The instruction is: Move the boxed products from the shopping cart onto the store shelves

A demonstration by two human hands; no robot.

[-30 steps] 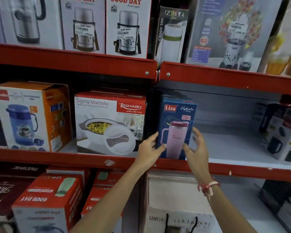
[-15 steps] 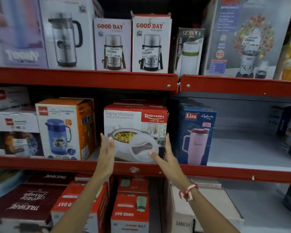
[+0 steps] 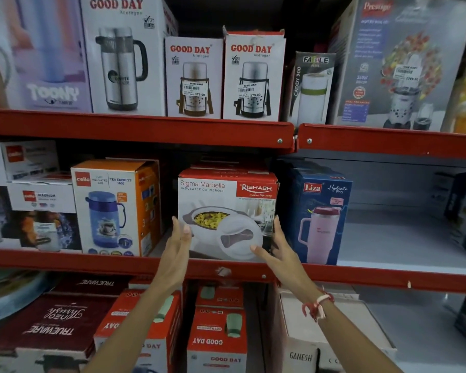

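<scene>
A red and white Rishabh casserole box (image 3: 226, 200) stands on the middle red shelf (image 3: 92, 261). My left hand (image 3: 178, 242) is at its lower left corner, fingers spread and flat against the box's side. My right hand (image 3: 276, 250) is at its lower right corner, thumb on the front face, fingers along the right side. Neither hand is wrapped around the box. To the box's right stands a blue Liza tumbler box (image 3: 322, 215), and on its left an orange Cello jug box (image 3: 116, 208). No shopping cart is in view.
The upper shelf holds Good Day flask boxes (image 3: 252, 76), a Fable box (image 3: 311, 87) and a Prestige blender box (image 3: 398, 63). Right of the Liza box the middle shelf surface (image 3: 404, 238) is bare. Below are Good Day boxes (image 3: 217, 337), Trueware boxes (image 3: 49, 321) and a Ganesh carton (image 3: 301, 354).
My hands left the blue Liza box and moved left to either side of the casserole box. The view also shifted left and down.
</scene>
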